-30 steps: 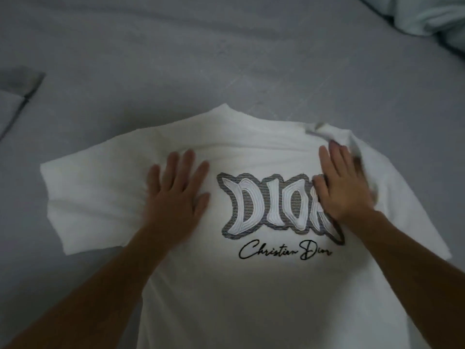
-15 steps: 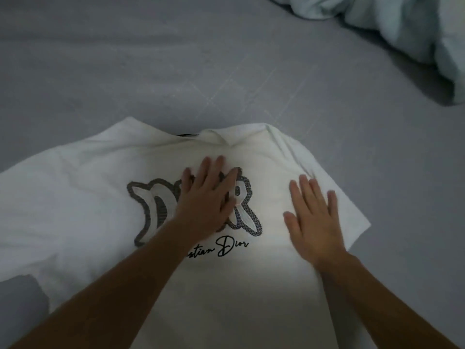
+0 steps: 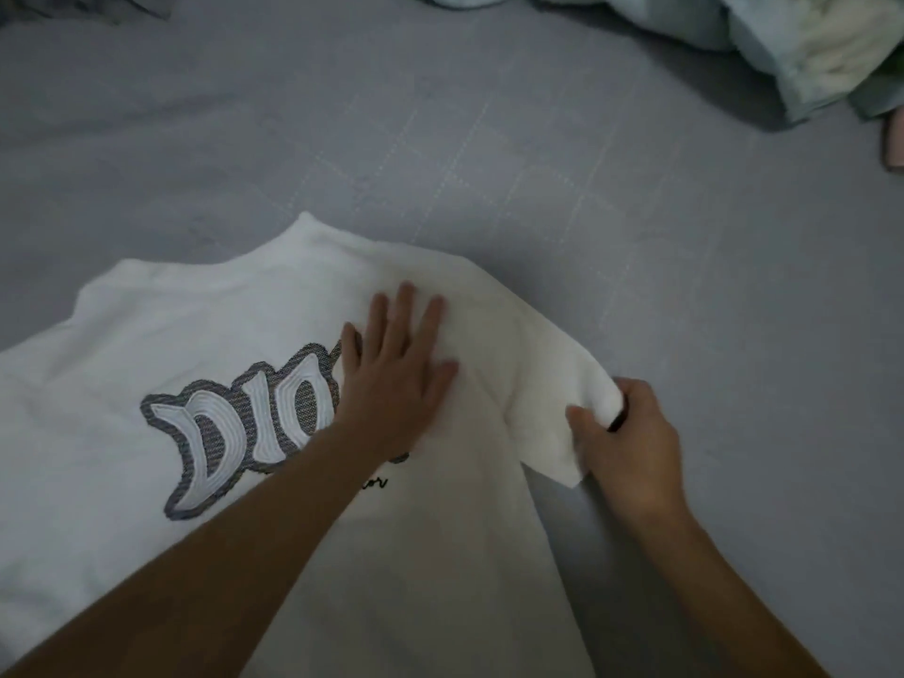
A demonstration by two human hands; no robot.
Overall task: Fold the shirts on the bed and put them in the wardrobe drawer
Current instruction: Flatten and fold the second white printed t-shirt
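Fingers of the right hand pinch the white shirt's sleeve, left hand pressing flat; folding seemingly barely begun, drawer unseen.

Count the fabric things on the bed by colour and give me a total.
White: 1, the shirt
Pale green: 1, the bedding bunched at the far right
Grey: 1, a cloth at the far left edge
Total: 3
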